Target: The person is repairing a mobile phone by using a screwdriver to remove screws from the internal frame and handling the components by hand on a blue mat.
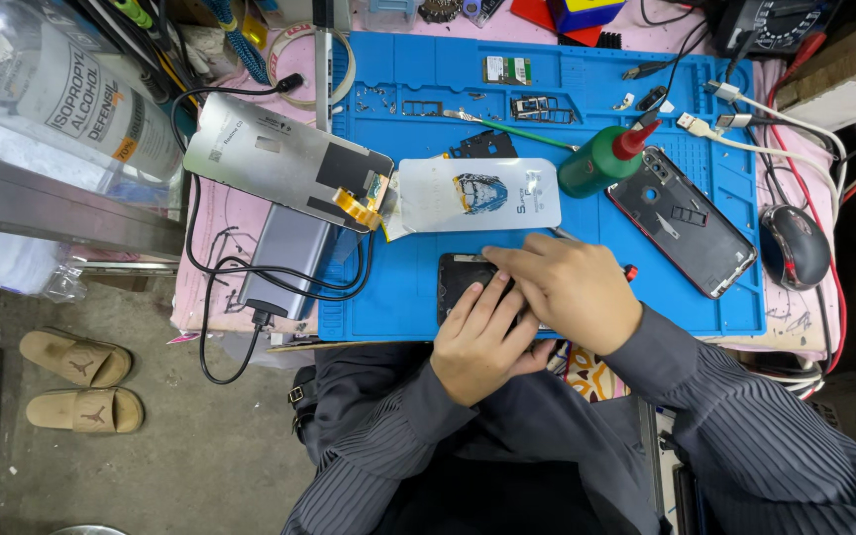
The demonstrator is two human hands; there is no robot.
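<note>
A dark phone (pixel 460 278) lies near the front edge of the blue work mat (pixel 587 119). My left hand (pixel 480 340) rests flat on it, fingers spread over its lower part. Across it lies my right hand (pixel 572 290), its fingers pressing on the phone's top right corner. A small red-tipped tool (pixel 630 271) pokes out behind my right hand; whether that hand holds it is hidden. A white screen-protector sheet (pixel 478 194) lies just beyond the phone.
A green squeeze bottle with a red nozzle (pixel 601 159) stands on the mat. An opened phone body (pixel 681 221) lies right of it, beside a black mouse (pixel 795 245). A detached display panel (pixel 284 160) and a grey power bank (pixel 284 260) sit at left. Cables run along both sides.
</note>
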